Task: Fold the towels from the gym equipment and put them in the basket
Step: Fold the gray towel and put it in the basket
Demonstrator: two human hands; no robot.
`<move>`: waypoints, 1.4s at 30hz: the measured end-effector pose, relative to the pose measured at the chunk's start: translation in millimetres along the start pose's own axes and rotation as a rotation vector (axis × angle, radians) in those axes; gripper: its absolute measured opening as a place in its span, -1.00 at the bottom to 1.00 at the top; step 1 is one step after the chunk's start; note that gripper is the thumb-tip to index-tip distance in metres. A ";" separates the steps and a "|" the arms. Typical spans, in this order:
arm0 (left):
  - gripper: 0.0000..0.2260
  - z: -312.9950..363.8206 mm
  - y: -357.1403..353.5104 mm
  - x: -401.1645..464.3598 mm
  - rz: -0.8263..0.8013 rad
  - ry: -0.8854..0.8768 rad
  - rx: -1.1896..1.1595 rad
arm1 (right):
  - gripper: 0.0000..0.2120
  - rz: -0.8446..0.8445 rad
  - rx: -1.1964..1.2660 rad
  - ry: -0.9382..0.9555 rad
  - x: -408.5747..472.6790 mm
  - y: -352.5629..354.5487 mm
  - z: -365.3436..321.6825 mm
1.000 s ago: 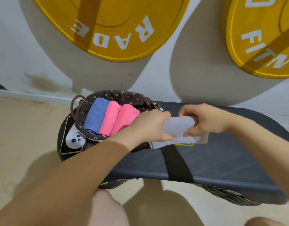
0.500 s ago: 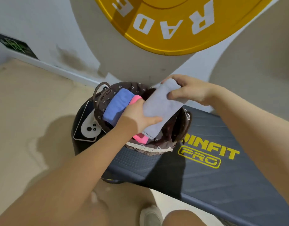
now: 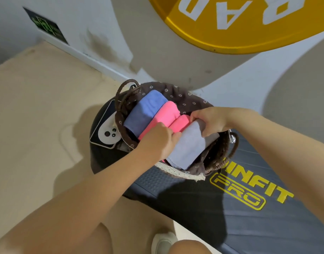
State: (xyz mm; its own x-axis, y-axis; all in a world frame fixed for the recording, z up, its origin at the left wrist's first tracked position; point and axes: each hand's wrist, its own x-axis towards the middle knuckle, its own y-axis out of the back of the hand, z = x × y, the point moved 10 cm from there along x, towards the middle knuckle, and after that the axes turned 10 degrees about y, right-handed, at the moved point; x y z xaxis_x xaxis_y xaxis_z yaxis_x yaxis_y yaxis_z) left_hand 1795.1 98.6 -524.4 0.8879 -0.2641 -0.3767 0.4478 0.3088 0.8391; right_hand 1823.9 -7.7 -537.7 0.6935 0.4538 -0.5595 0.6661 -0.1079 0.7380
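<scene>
Half a second ago both hands held the lavender towel [image 3: 186, 145] above the basket [image 3: 221, 158]; now it has sunk inside, the left hand [image 3: 160, 142] pinching its near-left edge and the right hand [image 3: 209, 121] gripping its far end. Just left of the grips lie two pink towels [image 3: 166, 118] and a blue towel [image 3: 145, 110], already folded. Judging by this, only seating and release remain; whether more towels wait elsewhere cannot be told.

Bare forearms, white shoe [image 3: 164, 241]
</scene>
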 end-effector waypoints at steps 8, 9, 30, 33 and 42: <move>-0.70 -3.6 -0.9 14.0 0.067 0.076 0.275 | -0.55 0.062 -0.097 0.143 -6.0 1.0 -13.4; -0.74 -2.6 -2.1 14.9 0.080 0.079 0.292 | -0.55 0.067 -0.096 0.153 -6.0 1.0 -15.2; -0.08 -28.1 1.5 7.5 0.118 0.042 0.095 | -0.59 0.409 0.066 -0.411 -21.7 8.1 3.2; 0.04 -26.8 -4.0 10.5 0.021 0.049 0.079 | -0.36 0.494 0.684 -0.438 -29.3 -29.8 -10.8; -0.13 -35.6 9.2 8.8 0.096 -0.005 0.107 | -0.29 0.933 1.215 -0.487 -15.2 -71.4 -30.8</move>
State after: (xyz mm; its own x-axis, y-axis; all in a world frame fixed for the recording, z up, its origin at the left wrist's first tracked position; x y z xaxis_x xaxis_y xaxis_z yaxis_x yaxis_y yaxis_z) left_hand 1810.7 131.6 -533.9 0.9254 -0.2427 -0.2912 0.3471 0.2338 0.9082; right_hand 1757.3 20.3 -570.3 0.8212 -0.4554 -0.3438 -0.3711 -0.8839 0.2845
